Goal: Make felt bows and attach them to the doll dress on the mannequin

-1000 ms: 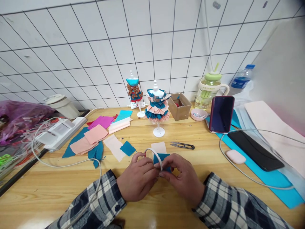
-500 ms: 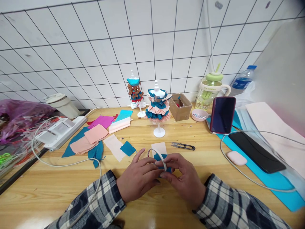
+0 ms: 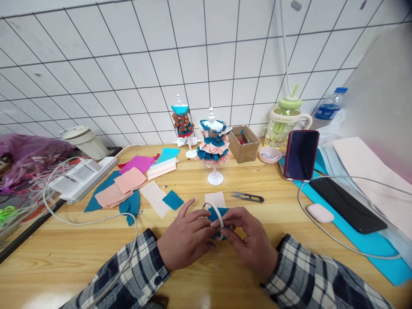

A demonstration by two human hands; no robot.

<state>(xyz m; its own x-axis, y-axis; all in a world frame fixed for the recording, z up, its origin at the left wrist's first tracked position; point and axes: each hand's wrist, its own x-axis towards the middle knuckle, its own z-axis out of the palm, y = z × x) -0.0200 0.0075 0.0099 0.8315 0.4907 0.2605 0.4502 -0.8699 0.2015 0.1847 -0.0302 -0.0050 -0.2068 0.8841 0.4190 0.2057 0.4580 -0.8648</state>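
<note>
My right hand (image 3: 249, 236) pinches a thin white ring, which looks like a narrow roll of tape (image 3: 216, 211), between thumb and fingers. The ring stands on edge, tilted, above a teal fabric piece (image 3: 211, 213) on the table. My left hand (image 3: 188, 236) is at the ring's near left side, index finger raised and the other fingers bent in against it; their tips are partly hidden. Just behind lies a pale pink fabric piece (image 3: 215, 198). Black-handled thread snips (image 3: 247, 197) lie to its right.
A small dress form in a ruffled teal and pink dress (image 3: 213, 143) stands behind my hands, another dress form (image 3: 183, 122) farther back. Fabric scraps (image 3: 130, 180) lie left. A cardboard box (image 3: 243, 148), bead bowl (image 3: 269, 155), propped phone (image 3: 301, 154) and white cable (image 3: 298, 201) are right.
The ring has turned and shifted slightly to the right, and its lower edge now shows between my hands. My left fingertips have drawn back a little from my right thumb.
</note>
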